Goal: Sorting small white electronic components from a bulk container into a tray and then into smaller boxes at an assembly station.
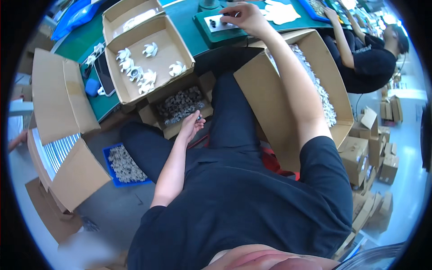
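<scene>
1. The left hand (191,126) pinches a small dark part beside the carton of dark parts (180,104) on the lap.
2. The right hand (243,17), fingers curled, presses a dark piece on the green fixture (220,31); keeping it square looks wise.
3. The green bench (85,40) holds a carton of white fan pieces (144,58); a co-worker (369,58) sits nearby.
</scene>
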Available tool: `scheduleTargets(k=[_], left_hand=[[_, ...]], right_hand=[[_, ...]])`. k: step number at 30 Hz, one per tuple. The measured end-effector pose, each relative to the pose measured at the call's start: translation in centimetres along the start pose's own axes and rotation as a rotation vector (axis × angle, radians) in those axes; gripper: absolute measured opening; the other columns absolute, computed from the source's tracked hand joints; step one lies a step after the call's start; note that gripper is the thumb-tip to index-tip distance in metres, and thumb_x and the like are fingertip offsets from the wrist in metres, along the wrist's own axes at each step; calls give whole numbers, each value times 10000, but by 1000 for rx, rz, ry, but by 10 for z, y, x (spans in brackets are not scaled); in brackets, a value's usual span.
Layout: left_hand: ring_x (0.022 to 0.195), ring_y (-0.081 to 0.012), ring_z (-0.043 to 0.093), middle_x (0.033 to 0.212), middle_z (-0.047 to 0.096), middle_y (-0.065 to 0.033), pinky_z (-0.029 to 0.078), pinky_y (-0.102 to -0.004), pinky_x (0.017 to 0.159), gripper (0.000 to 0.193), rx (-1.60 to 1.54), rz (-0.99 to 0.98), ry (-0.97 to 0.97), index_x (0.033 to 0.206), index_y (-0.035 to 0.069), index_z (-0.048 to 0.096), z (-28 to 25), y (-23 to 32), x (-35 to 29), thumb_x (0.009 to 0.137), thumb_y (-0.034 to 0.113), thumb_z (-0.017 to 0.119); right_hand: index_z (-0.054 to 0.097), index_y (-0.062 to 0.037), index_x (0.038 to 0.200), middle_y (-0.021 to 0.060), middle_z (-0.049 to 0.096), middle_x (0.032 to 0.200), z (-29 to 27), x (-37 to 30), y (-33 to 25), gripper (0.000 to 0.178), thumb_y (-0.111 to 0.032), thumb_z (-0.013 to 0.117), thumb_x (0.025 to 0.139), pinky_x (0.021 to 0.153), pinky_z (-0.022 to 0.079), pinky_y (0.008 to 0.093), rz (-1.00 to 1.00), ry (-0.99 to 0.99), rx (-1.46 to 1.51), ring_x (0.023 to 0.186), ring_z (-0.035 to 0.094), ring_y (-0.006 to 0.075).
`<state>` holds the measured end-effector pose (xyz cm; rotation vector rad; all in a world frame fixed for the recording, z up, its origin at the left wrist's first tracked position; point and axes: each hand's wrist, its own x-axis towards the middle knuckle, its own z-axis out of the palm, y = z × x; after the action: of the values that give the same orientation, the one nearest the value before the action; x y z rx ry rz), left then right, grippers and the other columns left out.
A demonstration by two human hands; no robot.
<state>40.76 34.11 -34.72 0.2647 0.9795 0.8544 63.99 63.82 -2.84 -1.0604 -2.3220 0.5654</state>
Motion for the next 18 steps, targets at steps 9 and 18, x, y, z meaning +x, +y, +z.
scheduleTargets(k=[9,18], left_hand=[[748,-127,641,871,694,-74,532,-253,672,318,-49,39,152,1021,92,622,-12,18,-13,996,408,657],[743,-124,638,871,699,-71,524,-260,678,337,89,-59,93,1016,89,627,-10,18,7,990,423,662]], right_hand=[[703,-29,1160,143,726,1008,-87,-187,88,355,-328,662,972,834,523,337,430,285,-152,939,692,223],[723,35,982,229,716,913,-48,-551,120,259,-149,699,802,855,538,446,858,91,-524,841,677,367]])
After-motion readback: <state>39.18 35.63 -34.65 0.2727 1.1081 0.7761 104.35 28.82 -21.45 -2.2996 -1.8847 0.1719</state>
